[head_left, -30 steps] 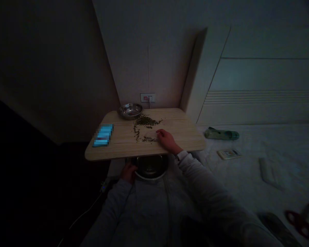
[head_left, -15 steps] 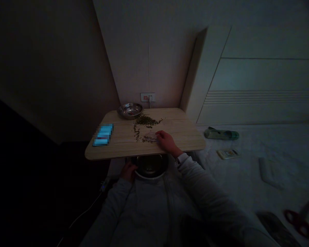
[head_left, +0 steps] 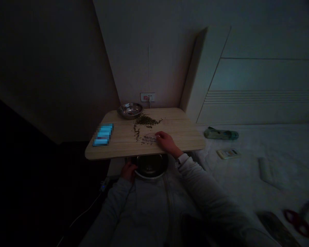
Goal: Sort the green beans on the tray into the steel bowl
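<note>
My right hand (head_left: 167,142) rests on the small wooden table (head_left: 185,132), fingers curled onto a small pale flat piece (head_left: 149,138) among a few dark green beans. A larger scatter of these beans (head_left: 145,120) lies farther back. Below the table's front edge, my left hand (head_left: 128,171) grips the rim of a metal bowl (head_left: 150,166) held against my body. An empty-looking second metal bowl (head_left: 130,110) stands at the table's far edge. The room is very dim.
A blue glowing phone (head_left: 103,134) lies on the table's left side. A wall socket (head_left: 147,97) is behind the table. On the white bed to the right lie a green case (head_left: 220,133), a card (head_left: 228,153) and red scissors (head_left: 298,221).
My right hand has nudged the pale piece and the beans beside it slightly leftward. My left hand and its bowl have stayed put.
</note>
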